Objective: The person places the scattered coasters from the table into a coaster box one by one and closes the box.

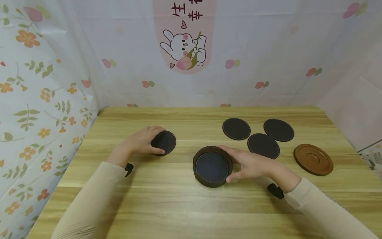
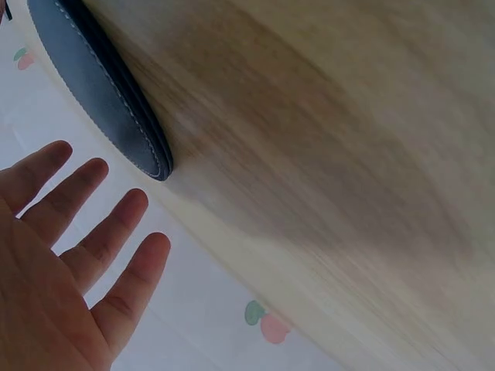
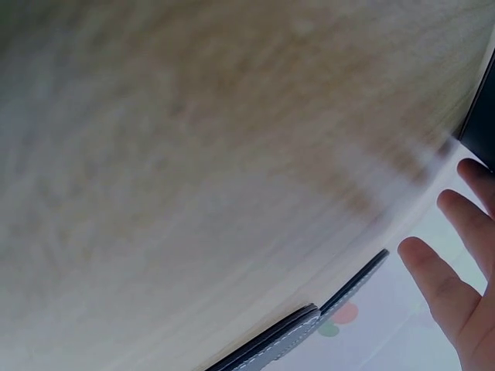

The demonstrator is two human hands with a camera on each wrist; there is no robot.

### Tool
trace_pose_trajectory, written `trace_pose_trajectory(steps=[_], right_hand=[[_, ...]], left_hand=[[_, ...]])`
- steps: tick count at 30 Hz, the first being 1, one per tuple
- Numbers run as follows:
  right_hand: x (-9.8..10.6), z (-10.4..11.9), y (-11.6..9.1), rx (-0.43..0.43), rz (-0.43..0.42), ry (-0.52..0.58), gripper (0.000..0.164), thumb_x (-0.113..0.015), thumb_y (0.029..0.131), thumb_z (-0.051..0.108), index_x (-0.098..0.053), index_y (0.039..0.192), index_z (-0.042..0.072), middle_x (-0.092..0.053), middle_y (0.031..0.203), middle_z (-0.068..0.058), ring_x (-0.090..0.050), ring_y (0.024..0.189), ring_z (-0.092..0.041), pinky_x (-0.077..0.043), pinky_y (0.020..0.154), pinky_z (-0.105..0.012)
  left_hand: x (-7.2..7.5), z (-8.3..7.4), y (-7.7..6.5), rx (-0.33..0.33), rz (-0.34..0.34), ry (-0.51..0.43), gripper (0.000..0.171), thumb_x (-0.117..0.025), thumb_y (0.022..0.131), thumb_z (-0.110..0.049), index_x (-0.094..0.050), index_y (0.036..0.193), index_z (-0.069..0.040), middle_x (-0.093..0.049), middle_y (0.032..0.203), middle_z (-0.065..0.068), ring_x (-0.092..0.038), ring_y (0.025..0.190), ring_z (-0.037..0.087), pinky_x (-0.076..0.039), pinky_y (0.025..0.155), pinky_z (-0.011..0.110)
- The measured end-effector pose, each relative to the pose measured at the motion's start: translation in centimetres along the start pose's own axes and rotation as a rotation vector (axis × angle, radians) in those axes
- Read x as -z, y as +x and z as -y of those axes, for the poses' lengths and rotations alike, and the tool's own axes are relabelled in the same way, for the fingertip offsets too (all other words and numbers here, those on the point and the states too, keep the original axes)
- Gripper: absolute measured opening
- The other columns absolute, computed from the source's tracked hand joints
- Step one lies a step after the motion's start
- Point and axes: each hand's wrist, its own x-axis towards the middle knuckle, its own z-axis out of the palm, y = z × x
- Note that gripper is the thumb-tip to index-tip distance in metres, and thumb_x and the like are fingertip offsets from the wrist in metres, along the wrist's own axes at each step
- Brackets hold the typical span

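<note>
A black round leather coaster (image 1: 164, 142) lies on the left of the table, and its stitched edge looks layered in the left wrist view. My left hand (image 1: 146, 141) is over its left side, thumb at the near edge. In the left wrist view the fingers (image 2: 128, 290) are spread and fairly straight beside it. Near the middle stands a dark brown round coaster holder (image 1: 207, 182) with a notch on its left and a black disc (image 1: 212, 167) inside. My right hand (image 1: 249, 162) spans its right side, fingertips at the back rim and thumb at the near right wall.
Three black coasters (image 1: 236, 128), (image 1: 263, 146), (image 1: 279, 130) lie flat at the back right. Right of them is a brown round lid (image 1: 313, 159) with ring grooves. Printed cloth (image 1: 119, 83) hangs behind the wooden table (image 1: 179, 212) and along its left side.
</note>
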Motion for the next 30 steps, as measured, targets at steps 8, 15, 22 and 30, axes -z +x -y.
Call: trace_pose_trajectory(steps=[8, 15, 22, 30], right_hand=[[-0.11, 0.15, 0.12, 0.01, 0.007, 0.011, 0.117, -0.077, 0.076, 0.061, -0.015, 0.16, 0.009, -0.029, 0.162, -0.01, -0.032, 0.148, -0.031, -0.034, 0.115, -0.052], [0.01, 0.0, 0.08, 0.01, 0.002, 0.006, 0.117, -0.078, 0.076, 0.061, -0.016, 0.159, 0.008, -0.032, 0.161, -0.011, -0.033, 0.148, -0.03, -0.035, 0.115, -0.051], [-0.09, -0.18, 0.12, 0.053, -0.016, 0.013, 0.113, -0.078, 0.077, 0.058, -0.019, 0.158, 0.004, -0.037, 0.158, -0.014, -0.035, 0.146, -0.035, -0.034, 0.114, -0.055], [-0.16, -0.21, 0.09, 0.04, -0.016, 0.025, 0.114, -0.078, 0.077, 0.059, -0.019, 0.158, 0.005, -0.038, 0.157, -0.014, -0.036, 0.146, -0.034, -0.034, 0.114, -0.055]], left_hand=[[-0.46, 0.11, 0.26, 0.014, 0.041, 0.033, 0.099, -0.078, 0.078, -0.056, -0.034, 0.155, -0.011, -0.035, 0.158, 0.013, -0.034, 0.144, 0.038, -0.04, 0.107, 0.059], [-0.51, 0.01, 0.34, 0.006, 0.045, 0.032, 0.1, -0.081, 0.077, -0.05, -0.033, 0.155, -0.011, -0.036, 0.158, 0.013, -0.035, 0.142, 0.035, -0.041, 0.107, 0.058], [-0.68, -0.25, 0.41, -0.011, 0.025, -0.001, 0.098, -0.084, 0.076, -0.045, -0.035, 0.152, -0.006, -0.039, 0.154, 0.011, -0.042, 0.132, 0.033, -0.045, 0.103, 0.052], [-0.82, -0.54, 0.14, -0.023, 0.007, 0.014, 0.096, -0.083, 0.076, -0.043, -0.036, 0.151, -0.006, -0.04, 0.153, 0.012, -0.042, 0.131, 0.033, -0.046, 0.101, 0.053]])
